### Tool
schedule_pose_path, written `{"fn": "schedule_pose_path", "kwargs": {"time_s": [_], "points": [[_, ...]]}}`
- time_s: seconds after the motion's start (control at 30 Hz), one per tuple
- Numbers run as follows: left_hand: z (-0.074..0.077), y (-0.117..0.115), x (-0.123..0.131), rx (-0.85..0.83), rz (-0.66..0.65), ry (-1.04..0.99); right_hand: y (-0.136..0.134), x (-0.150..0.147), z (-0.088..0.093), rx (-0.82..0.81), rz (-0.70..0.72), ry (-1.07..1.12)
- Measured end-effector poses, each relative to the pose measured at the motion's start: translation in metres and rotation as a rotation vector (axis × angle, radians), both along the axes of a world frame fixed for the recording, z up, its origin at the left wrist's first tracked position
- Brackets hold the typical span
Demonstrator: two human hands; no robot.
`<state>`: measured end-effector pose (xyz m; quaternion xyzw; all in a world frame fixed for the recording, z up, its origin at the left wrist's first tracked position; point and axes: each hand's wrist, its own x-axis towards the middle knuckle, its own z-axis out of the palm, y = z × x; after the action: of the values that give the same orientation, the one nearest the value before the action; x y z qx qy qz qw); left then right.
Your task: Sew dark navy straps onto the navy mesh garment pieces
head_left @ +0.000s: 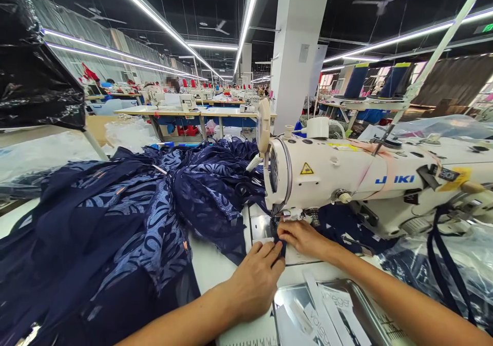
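Observation:
At the front of the white sewing machine (316, 169), a small piece of navy fabric (283, 249) lies beneath the needle area. My right hand (302, 238) pinches this piece just below the machine's head, its thumb and fingers closed. My left hand (260, 279) lies at the fabric's near left edge, with bent fingers pressed together on it. A bit of white shows at the left fingertips; I cannot tell what it is. To the left spreads a big heap of navy lace garments (154, 217). The needle itself is hidden behind the fingers and machine parts.
A metal tray (370, 297) with printed white labels (335, 305) sits near my right forearm. Navy thread cones (355, 81) stand at the back right. Black plastic (38, 63) hangs at upper left. Clear plastic bags (423, 269) lie at right. Other sewing tables (169, 111) stand behind.

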<state>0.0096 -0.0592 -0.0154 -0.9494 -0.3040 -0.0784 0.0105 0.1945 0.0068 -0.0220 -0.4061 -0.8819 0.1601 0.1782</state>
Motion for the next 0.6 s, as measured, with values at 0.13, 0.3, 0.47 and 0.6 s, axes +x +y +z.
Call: {"fn": "schedule_pose_path", "kwargs": {"time_s": [0.13, 0.3, 0.47, 0.6], "points": [[0.004, 0.002, 0.002, -0.020, 0.009, 0.013, 0.002, 0.001, 0.000, -0.118, -0.027, 0.061], [0.008, 0.004, 0.002, -0.070, 0.025, -0.005, 0.002, 0.002, 0.005, -0.155, -0.030, 0.062], [0.008, 0.005, 0.001, -0.086, 0.024, -0.018, -0.001, 0.005, 0.007, 0.012, 0.047, -0.040], [0.001, 0.005, 0.000, -0.043, 0.012, -0.044, -0.009, 0.010, 0.000, 0.293, 0.162, -0.113]]}}
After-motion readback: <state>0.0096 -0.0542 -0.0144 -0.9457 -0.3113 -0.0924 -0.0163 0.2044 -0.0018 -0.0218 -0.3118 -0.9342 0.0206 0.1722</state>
